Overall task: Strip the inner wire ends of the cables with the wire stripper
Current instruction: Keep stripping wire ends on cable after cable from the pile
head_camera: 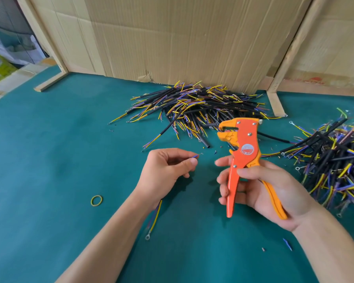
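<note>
Pinching the cable (pixel 195 156) in my left hand (pixel 164 172), wire tips pointing right; my right hand (pixel 262 190) grips the wire stripper (pixel 243 160), jaws up-left, apart from them.

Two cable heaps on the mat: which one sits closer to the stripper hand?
The heap at the right edge, beside the right hand holding the wire stripper; the other heap lies farther back against the cardboard.

A green table (pixel 59 152) carries a yellow rubber band (pixel 96 200) near its front left; cardboard sheets (pixel 172 37) stand along the far edge, framed by pale wooden strips (pixel 49 81); small bits, perhaps insulation scraps (pixel 287 243), lie toward the front right; blurred bags (pixel 0 56) sit beyond the far left corner.
</note>
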